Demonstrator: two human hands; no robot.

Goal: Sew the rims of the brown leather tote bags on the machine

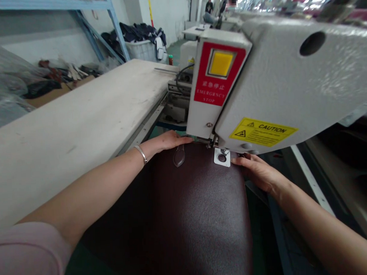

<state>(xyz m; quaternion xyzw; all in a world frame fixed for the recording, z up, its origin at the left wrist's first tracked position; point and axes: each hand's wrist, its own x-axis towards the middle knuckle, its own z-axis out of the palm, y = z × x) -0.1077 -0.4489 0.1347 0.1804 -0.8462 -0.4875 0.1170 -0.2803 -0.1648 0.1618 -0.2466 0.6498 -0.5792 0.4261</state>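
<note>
A large dark brown leather piece (201,209) hangs down towards me from beneath a sewing machine head (290,81). My left hand (171,140), with a silver bangle at its wrist, holds the leather's far left edge, one digit stretched along the top and the others partly hidden. Just below it lies a small leaf-shaped leather tab (179,157). To the right, a white square plate (217,163) with a round opening rests on the leather under the needle area. My right hand (259,173) grips the right edge, its thumb touching the plate's side and its other fingers mostly hidden.
A pale work table (80,121) runs along the left. The machine bears a yellow emergency button (221,64) and a caution label (263,131). Behind stand a blue rack (116,31) and a bin (142,50) heaped with dark cloth. A distant person (209,6) is at the back.
</note>
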